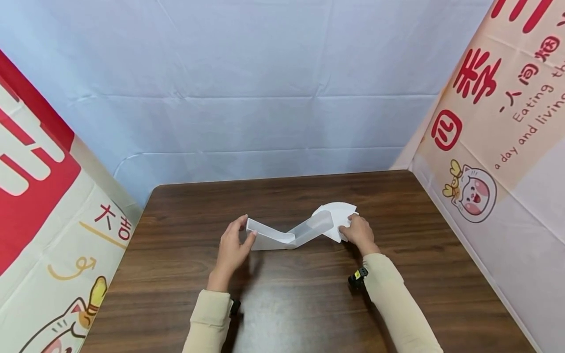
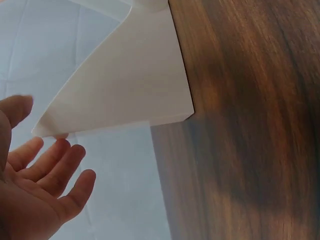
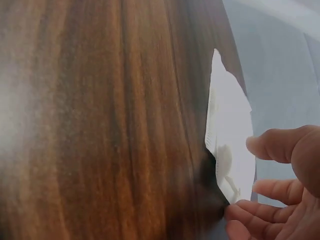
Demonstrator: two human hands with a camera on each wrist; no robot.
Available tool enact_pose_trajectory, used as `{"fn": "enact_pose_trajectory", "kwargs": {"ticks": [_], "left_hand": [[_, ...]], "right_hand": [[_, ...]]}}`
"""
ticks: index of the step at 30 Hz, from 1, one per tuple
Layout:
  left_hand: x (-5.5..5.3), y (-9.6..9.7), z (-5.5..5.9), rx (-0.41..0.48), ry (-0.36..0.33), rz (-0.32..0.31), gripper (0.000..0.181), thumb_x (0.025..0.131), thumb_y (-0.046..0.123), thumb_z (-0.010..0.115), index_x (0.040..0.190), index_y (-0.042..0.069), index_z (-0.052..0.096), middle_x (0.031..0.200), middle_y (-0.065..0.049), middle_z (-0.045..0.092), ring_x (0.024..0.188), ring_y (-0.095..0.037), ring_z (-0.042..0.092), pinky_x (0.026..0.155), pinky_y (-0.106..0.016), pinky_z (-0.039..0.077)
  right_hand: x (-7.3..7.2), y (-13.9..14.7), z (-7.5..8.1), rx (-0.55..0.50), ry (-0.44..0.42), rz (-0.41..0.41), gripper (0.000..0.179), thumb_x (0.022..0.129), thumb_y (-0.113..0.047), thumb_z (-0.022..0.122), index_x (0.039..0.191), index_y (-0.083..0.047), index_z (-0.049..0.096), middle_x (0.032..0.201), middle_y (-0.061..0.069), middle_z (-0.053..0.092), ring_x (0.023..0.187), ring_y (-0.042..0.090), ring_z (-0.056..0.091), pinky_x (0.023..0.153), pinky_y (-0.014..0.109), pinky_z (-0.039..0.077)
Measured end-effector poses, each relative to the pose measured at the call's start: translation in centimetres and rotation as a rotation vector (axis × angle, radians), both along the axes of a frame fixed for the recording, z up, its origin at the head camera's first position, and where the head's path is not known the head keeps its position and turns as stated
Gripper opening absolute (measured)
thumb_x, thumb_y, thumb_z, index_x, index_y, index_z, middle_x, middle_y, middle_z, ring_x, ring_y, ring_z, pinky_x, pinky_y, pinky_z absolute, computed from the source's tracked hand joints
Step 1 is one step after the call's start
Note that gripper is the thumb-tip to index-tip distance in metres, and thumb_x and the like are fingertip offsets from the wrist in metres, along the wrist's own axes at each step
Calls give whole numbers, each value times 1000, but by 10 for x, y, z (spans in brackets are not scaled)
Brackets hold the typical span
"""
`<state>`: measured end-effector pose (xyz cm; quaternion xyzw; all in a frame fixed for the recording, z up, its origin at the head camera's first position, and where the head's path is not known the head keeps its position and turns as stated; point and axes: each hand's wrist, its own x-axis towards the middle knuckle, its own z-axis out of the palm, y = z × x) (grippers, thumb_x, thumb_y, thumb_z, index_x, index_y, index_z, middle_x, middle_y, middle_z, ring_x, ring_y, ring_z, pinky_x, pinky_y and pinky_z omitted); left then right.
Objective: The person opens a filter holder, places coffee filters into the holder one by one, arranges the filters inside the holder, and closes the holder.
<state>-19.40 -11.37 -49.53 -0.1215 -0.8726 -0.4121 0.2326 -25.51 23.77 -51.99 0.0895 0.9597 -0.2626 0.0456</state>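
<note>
A white box (image 1: 270,239) with slanted side walls stands on the table, its translucent lid (image 1: 311,227) folded out to the right. At the box's left end, my left hand (image 1: 233,249) has thumb and fingers spread around the corner. The left wrist view shows those fingers (image 2: 60,160) loosely bent, tips at the box's edge. My right hand (image 1: 359,232) pinches a stack of white fan-shaped coffee filters (image 1: 340,215) by its right side, thumb on one face and fingers at the lower edge. Crimped seams show on the filters (image 3: 230,130) in the right wrist view.
The dark wooden table (image 1: 287,299) ends at a pale cloth backdrop (image 1: 247,88). Printed cloths hang on the left (image 1: 53,220) and right (image 1: 485,147). Each wrist wears a small black camera, one (image 1: 357,277) visible by the right sleeve.
</note>
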Motion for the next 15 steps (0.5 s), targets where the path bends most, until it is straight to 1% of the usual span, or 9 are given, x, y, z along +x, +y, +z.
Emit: {"fn": "enact_pose_trajectory", "kwargs": {"ticks": [3,6,7,8,11,15], "left_hand": [[-3,1,-3,18,-5,18,39,84,12,68,119,-1,58,101,-13,61,90,-27,59,80,-42,48],[-5,1,-3,33,-4,32,34,84,10,67,116,-1,60,96,-12,62,87,-28,60,76,-42,48],[-6,1,-3,38,-7,35,33,85,9,66,115,-2,60,95,-12,62,86,-28,60,75,-42,48],[-6,1,-3,42,-10,37,32,84,9,66,114,-2,61,94,-12,62,85,-27,60,73,-41,49],[-8,1,-3,50,-26,33,33,84,8,67,114,-3,61,94,-13,61,83,-27,60,70,-41,49],[-8,0,-2,33,-71,5,36,85,8,67,117,-5,59,95,-15,61,83,-27,61,72,-40,51]], "right_hand": [[-4,-1,1,15,-49,-28,56,81,-33,67,114,10,51,106,31,52,96,42,53,71,49,47],[-8,-1,1,12,-93,-75,62,81,-36,67,116,12,48,105,31,49,92,40,53,67,48,47],[-8,-1,0,1,-119,-93,64,82,-36,66,119,12,46,107,31,48,93,40,52,70,49,47],[-10,0,-1,-2,-128,-103,65,82,-37,66,119,13,46,107,32,47,92,41,52,69,50,47],[-11,1,-2,-9,-138,-110,64,82,-37,66,116,13,47,105,32,46,92,42,51,68,50,47],[-10,3,-1,-14,-133,-104,59,82,-36,68,110,13,50,103,33,47,92,42,50,70,50,46]]}}
